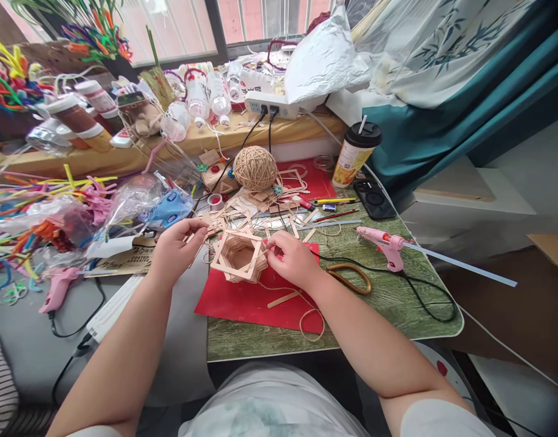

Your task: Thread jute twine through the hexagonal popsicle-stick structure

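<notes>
Head view: twine ball (pixel 255 167), pink glue gun (pixel 384 244) beyond stick basket (pixel 240 257).

Stick basket (pixel 240 258) on paper sheet (pixel 255 297), between left hand (pixel 176 246) and right hand (pixel 290 258). Behind it, twine ball (pixel 255 168). Right of it, glue gun (pixel 383 243) (cup (pixel 355 155) farther back, beside phone (pixel 374 199)).

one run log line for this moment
left hand: pinching thin stick by stick basket | right hand: fingertips on basket's right edge | basket: on red sheet | pink glue gun: lying to the right
</notes>
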`<state>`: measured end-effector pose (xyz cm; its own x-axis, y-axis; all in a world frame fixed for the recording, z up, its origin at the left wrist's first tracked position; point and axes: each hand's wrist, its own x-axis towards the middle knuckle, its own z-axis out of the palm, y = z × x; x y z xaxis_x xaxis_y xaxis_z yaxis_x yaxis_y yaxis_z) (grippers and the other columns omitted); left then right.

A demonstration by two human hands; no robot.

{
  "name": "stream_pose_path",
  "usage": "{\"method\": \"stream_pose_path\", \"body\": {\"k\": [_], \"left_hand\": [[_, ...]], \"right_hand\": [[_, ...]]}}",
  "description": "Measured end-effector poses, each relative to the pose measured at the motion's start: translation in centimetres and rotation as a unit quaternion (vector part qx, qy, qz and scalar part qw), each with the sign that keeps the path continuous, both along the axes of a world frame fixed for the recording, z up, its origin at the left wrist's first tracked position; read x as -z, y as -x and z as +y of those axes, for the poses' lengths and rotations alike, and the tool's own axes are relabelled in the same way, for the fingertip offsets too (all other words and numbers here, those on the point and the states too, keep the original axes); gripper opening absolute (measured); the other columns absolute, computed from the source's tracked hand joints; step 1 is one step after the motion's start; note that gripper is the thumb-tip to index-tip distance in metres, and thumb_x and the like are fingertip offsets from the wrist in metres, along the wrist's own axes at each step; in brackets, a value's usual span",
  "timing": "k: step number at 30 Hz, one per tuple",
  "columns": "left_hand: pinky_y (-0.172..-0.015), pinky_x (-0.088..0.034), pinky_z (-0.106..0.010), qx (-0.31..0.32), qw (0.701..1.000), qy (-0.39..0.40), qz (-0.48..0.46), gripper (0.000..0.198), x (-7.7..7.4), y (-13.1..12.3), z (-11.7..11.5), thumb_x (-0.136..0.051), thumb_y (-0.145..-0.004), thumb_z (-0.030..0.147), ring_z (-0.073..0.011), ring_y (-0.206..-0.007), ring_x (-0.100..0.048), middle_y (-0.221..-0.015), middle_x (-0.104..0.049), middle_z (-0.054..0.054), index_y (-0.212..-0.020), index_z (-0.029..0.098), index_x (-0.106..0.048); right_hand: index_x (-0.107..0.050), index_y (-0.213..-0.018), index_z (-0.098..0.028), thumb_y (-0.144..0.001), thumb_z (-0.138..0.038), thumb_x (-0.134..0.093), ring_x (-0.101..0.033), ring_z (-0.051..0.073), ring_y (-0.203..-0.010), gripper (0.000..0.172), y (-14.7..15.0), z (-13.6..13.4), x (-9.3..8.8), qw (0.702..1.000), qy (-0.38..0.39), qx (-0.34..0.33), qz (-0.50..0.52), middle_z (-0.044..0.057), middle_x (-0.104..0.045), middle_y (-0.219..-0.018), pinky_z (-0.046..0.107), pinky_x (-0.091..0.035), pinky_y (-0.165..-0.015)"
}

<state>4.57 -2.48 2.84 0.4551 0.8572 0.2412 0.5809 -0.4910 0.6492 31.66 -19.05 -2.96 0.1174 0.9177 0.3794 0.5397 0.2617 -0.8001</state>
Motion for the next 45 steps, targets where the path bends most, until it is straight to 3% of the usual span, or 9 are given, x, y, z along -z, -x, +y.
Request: {"method": "stream_pose_path", "body": {"k": [5, 12, 17, 21, 25, 28, 33, 38, 45], "left_hand": [[-0.091, -0.053, -0.034, 0.013, 0.999, -0.031, 0.006, 0.025, -0.7, -0.7, -0.8, -0.066, -0.100, 0.042, -0.0207, -0.097, -0.070, -0.107, -0.079, -0.005, -0.108, 0.022, -0.079], [-0.090, -0.055, -0.035, 0.004, 1.000, -0.029, -0.010, 0.024, 0.0, -1.5, -1.3, -0.064, -0.101, 0.042, -0.0203, -0.092, -0.070, -0.104, -0.078, -0.005, -0.108, 0.022, -0.076], [-0.121, -0.043, -0.049, 0.029, 0.983, -0.179, 0.019, 0.025, -1.7, -2.4, -4.3, -0.069, -0.101, 0.036, -0.0308, -0.135, -0.062, -0.136, -0.072, -0.011, -0.122, 0.024, -0.070], [-0.098, -0.052, -0.044, 0.190, 0.962, -0.153, 0.124, 0.014, -3.2, -3.4, -8.2, -0.068, -0.103, 0.040, -0.0267, -0.108, -0.073, -0.113, -0.079, -0.005, -0.111, 0.028, -0.067], [-0.095, -0.046, -0.053, 0.188, 0.944, -0.165, 0.214, 0.056, -2.2, -4.5, -10.5, -0.083, -0.089, 0.058, -0.0368, -0.111, -0.073, -0.120, -0.080, -0.012, -0.131, 0.027, -0.063], [-0.097, -0.043, -0.054, 0.179, 0.939, -0.183, 0.230, 0.034, -1.1, -4.5, -10.3, -0.080, -0.092, 0.046, -0.0349, -0.104, -0.074, -0.103, -0.082, -0.008, -0.116, 0.028, -0.065], [-0.102, -0.045, -0.051, 0.170, 0.960, -0.146, 0.168, 0.021, -1.5, -2.9, -8.4, -0.077, -0.091, 0.041, -0.0266, -0.092, -0.071, -0.090, -0.075, -0.002, -0.100, 0.026, -0.065], [-0.077, -0.053, -0.037, 0.107, 0.992, 0.062, 0.002, 0.031, -2.3, -1.4, -7.4, -0.078, -0.094, 0.048, -0.0218, -0.085, -0.066, -0.098, -0.073, -0.004, -0.113, 0.025, -0.070], [-0.086, -0.061, -0.040, 0.111, 0.980, 0.106, -0.129, 0.043, 0.7, -0.8, -6.4, -0.080, -0.092, 0.055, -0.0244, -0.095, -0.070, -0.110, -0.071, -0.010, -0.119, 0.025, -0.067]], "right_hand": [[-0.067, -0.101, -0.025, -0.101, -0.021, -0.063, -0.064, 0.019, -0.084, 0.005, 0.0, -0.1, -0.1, 1.000, -0.007, 0.003, 0.023, 0.005, -0.069, -0.102, 0.034, -0.052, -0.080], [-0.068, -0.103, -0.025, -0.103, -0.020, -0.062, -0.065, 0.021, -0.089, 0.009, -0.1, -0.2, -0.6, 0.999, -0.039, -0.002, 0.028, 0.005, -0.070, -0.102, 0.036, -0.053, -0.082], [-0.068, -0.100, -0.025, -0.103, -0.018, -0.060, -0.063, 0.020, -0.086, 0.010, -0.1, -0.3, -0.7, 0.999, -0.042, -0.007, 0.021, 0.004, -0.068, -0.098, 0.036, -0.052, -0.082], [-0.068, -0.103, -0.025, -0.103, -0.019, -0.061, -0.063, 0.019, -0.084, 0.009, 0.0, -0.3, -0.7, 0.999, -0.039, 0.000, 0.020, 0.004, -0.068, -0.099, 0.035, -0.053, -0.082], [-0.069, -0.106, -0.025, -0.103, -0.022, -0.062, -0.065, 0.018, -0.085, 0.008, -0.1, -0.2, -0.6, 0.999, -0.025, 0.015, 0.023, 0.004, -0.070, -0.102, 0.034, -0.054, -0.081], [-0.068, -0.103, -0.025, -0.102, -0.020, -0.061, -0.065, 0.019, -0.085, 0.009, -0.2, 0.0, -0.4, 0.998, -0.019, 0.048, 0.036, 0.004, -0.070, -0.101, 0.034, -0.054, -0.081], [-0.068, -0.104, -0.024, -0.098, -0.016, -0.059, -0.064, 0.018, -0.080, 0.014, -0.4, 0.2, -0.3, 0.991, -0.006, 0.102, 0.089, 0.005, -0.069, -0.103, 0.035, -0.055, -0.080], [-0.070, -0.106, -0.023, -0.098, -0.021, -0.061, -0.065, 0.018, -0.083, 0.012, -0.4, 0.1, -0.5, 0.990, 0.013, 0.083, 0.114, 0.006, -0.070, -0.105, 0.035, -0.056, -0.082], [-0.072, -0.117, -0.024, -0.102, -0.042, -0.062, -0.071, 0.017, -0.082, 0.025, -0.3, 0.3, -0.1, 0.943, 0.079, 0.005, 0.323, 0.003, -0.076, -0.099, 0.033, -0.060, -0.078]]}}
